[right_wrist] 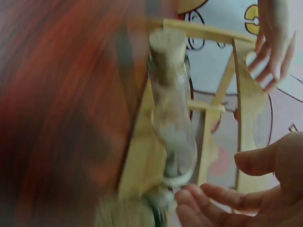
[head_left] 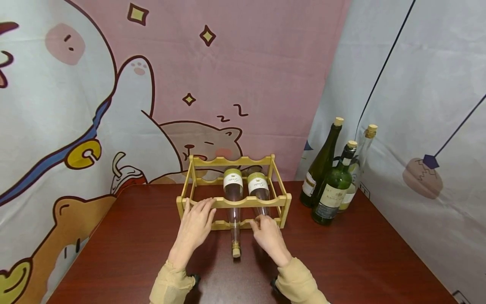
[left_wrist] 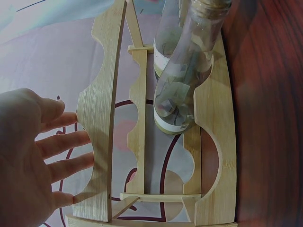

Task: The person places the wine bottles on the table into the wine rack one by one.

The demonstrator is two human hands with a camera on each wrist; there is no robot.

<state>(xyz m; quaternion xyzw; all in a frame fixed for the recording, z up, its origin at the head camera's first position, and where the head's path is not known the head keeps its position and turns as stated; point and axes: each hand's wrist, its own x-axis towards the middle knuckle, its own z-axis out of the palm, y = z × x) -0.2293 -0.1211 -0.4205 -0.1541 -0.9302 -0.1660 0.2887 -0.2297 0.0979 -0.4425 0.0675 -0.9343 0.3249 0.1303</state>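
A wooden wine rack (head_left: 232, 203) holds two clear wine bottles with white labels, lying neck forward. The left bottle (head_left: 235, 219) has its corked neck sticking out past the front. Beside it lies the right bottle (head_left: 260, 192), its neck partly hidden by my right hand (head_left: 268, 236). Seen from the right wrist, the fingers (right_wrist: 222, 196) are loosely bent and apart from the thumb, close to that bottle's blurred cork (right_wrist: 125, 213). My left hand (head_left: 195, 223) rests its spread, fairly straight fingers (left_wrist: 66, 142) on the rack's upper front rail (left_wrist: 97, 123), left of the bottles.
Three corked bottles stand at the table's back right: a dark green bottle (head_left: 324, 164), a green bottle (head_left: 334, 190) with a pale label, and a clear bottle (head_left: 363, 156). Behind the reddish-brown table (head_left: 125, 249) hangs a cartoon-printed curtain (head_left: 273, 76).
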